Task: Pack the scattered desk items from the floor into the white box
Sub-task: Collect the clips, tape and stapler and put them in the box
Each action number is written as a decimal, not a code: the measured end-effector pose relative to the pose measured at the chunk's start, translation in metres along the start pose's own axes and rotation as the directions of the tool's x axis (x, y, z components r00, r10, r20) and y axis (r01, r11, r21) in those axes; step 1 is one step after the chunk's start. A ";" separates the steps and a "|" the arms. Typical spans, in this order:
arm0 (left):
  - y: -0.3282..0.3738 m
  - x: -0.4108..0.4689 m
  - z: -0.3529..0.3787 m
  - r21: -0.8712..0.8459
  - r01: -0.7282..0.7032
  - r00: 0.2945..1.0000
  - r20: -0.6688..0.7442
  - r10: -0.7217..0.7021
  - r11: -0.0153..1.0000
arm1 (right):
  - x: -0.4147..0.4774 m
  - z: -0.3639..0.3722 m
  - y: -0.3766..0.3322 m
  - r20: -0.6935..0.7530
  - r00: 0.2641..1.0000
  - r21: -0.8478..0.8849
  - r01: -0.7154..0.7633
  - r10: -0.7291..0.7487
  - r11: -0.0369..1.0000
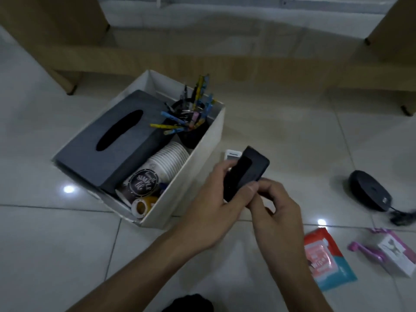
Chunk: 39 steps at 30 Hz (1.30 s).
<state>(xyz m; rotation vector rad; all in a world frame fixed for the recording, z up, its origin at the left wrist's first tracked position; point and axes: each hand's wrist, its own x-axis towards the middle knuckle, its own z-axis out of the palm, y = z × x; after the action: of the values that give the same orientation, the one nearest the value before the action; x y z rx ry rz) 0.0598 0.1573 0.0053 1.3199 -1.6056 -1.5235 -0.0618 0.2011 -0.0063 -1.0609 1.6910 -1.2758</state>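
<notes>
Black device (245, 174), between left hand (210, 213), right hand (278, 213)

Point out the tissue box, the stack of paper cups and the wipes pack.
tissue box (135, 145): head view, on its dark lid beside the slot.
stack of paper cups (170, 159): head view, on the ribbed rims.
wipes pack (324, 258): head view, on its pink front.

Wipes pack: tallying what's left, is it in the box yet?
No, the wipes pack lies on the floor, outside the white box.
</notes>
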 end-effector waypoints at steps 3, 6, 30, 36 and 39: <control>0.026 -0.014 -0.046 0.065 -0.074 0.977 -0.196 0.085 0.995 | 0.002 0.019 -0.037 0.187 0.958 0.073 0.207 -0.217 0.976; 0.035 -0.024 -0.088 0.116 -0.015 0.941 -0.334 0.053 0.993 | 0.006 0.042 -0.045 0.403 0.875 0.175 0.215 -0.269 0.961; -0.023 0.047 -0.110 0.599 0.227 0.891 -0.445 0.083 0.768 | 0.008 0.052 -0.015 0.408 0.909 0.066 0.067 -0.089 0.996; -0.025 0.049 -0.117 0.602 0.174 0.930 -0.361 0.071 0.779 | 0.008 0.054 -0.015 0.417 0.906 0.043 0.065 -0.077 0.997; -0.028 0.053 -0.094 0.675 0.090 0.925 -0.328 0.189 0.732 | 0.009 0.055 -0.016 0.422 0.903 0.030 0.073 -0.079 0.997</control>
<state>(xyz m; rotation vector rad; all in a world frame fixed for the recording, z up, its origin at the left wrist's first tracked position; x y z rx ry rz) 0.1319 0.0746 -0.0146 1.7905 -1.9867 -0.5506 -0.0122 0.1712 -0.0037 -1.2994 1.3192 -1.0087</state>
